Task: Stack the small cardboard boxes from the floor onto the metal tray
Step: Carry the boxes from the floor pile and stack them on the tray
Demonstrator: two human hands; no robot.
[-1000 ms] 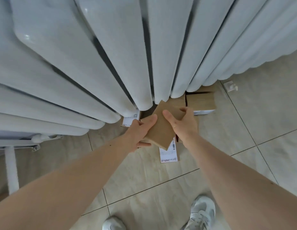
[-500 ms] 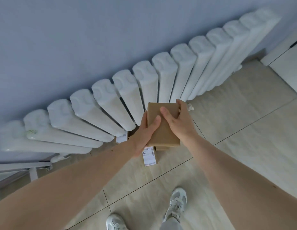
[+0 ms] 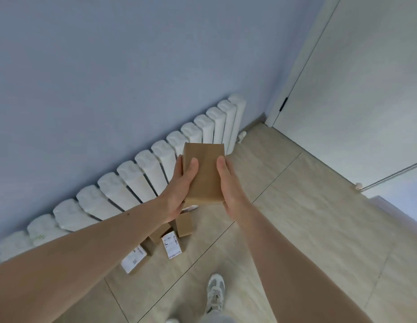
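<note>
Pale tiled floor (image 3: 307, 224) meets a blue-grey wall (image 3: 109, 66), with a white column radiator (image 3: 137, 178) along its foot and a white door (image 3: 366, 78) at right. One small cardboard box (image 3: 204, 173) is held in the air between both hands, well above the floor and in front of the radiator. The left hand (image 3: 179, 185) grips its left edge, thumb laid over the top face; the right hand (image 3: 228, 183) grips the right edge likewise, its remaining fingers hidden beneath.

Handling, as judged: the box appears light, since a loose two-handed hold at the edges carries it level. Its walls look stiff and its plain brown faces matt, so slipping seems unlikely; the contents are unknown. The long side edges offer the surest hold, leaving the base free for setting down flat.

Count: one box in hand. On the floor below, against the radiator, lie at least four more (image 3: 179, 238), two of them showing white shipping labels; the forearm hides part of the group, so the total cannot be fixed. One shoe (image 3: 215, 292) shows fully. No metal tray appears in view.
</note>
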